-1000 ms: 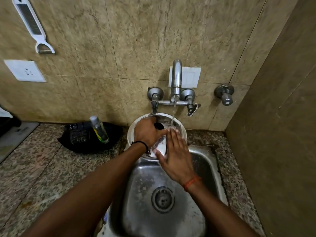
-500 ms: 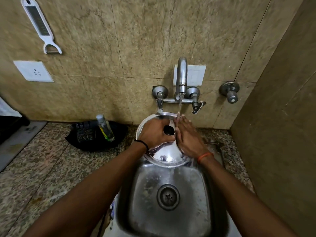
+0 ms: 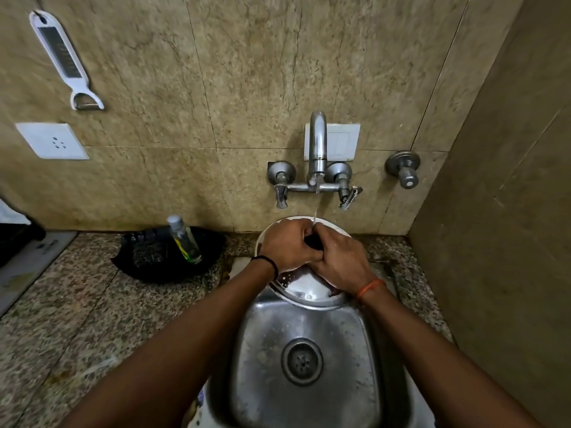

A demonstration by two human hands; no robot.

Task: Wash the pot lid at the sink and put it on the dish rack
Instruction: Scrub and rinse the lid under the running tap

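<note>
The steel pot lid (image 3: pixel 309 291) sits tilted over the far rim of the sink (image 3: pixel 306 332), under the tap (image 3: pixel 317 149), whose thin stream lands on the knuckles. The left hand (image 3: pixel 287 245) is curled around the black knob (image 3: pixel 312 242); the right hand (image 3: pixel 341 261) is pressed against the lid, fingers bent (both cover most of it). At nine o'clock from the lid, a clear bottle (image 3: pixel 184 239) leans in a black tray (image 3: pixel 168 257) on the granite counter (image 3: pixel 77 319). A white peeler (image 3: pixel 63 58) hangs at ten o'clock.

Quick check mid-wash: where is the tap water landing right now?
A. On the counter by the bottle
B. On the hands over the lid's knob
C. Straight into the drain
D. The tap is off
B. The stream from the tap falls onto the left hand and right hand, which meet over the lid above the sink.
</note>
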